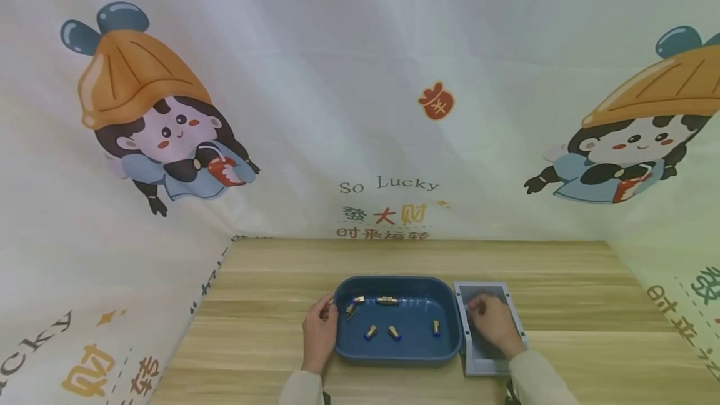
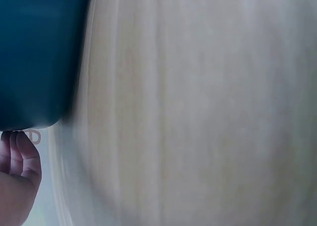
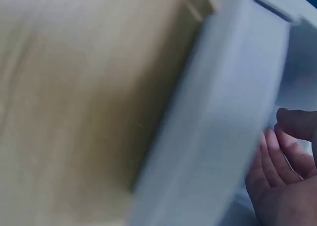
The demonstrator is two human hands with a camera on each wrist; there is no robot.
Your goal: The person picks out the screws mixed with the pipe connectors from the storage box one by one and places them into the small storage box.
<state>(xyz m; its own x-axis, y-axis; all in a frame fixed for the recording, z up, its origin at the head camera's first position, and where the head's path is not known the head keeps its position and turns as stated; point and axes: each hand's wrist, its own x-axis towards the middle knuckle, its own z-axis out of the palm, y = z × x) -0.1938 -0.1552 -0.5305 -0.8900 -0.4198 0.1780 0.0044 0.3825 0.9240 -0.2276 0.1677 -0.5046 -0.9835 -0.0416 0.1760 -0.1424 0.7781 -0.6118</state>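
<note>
A dark blue plastic basin (image 1: pixel 398 355) stands on the table with several brass fittings (image 1: pixel 394 332) scattered over its bottom, some with blue ends. At the basin's left side my left hand (image 1: pixel 319 331) grips the rim, its fingers bent against the outer wall. In the left wrist view those fingers (image 2: pixel 29 159) meet the basin's lower edge. My right hand (image 1: pixel 495 324) reaches into a grey rectangular box (image 1: pixel 486 367) beside the basin. Its fingers (image 3: pixel 270 161) are loosely bent with the thumb near them, and nothing shows between them in the right wrist view.
The basin and the box stand side by side, close together, on a wood-grain table (image 1: pixel 253 317). A printed cloth (image 1: pixel 360 111) with cartoon figures hangs behind the table and along both sides. Small dark holes dot the box's rim.
</note>
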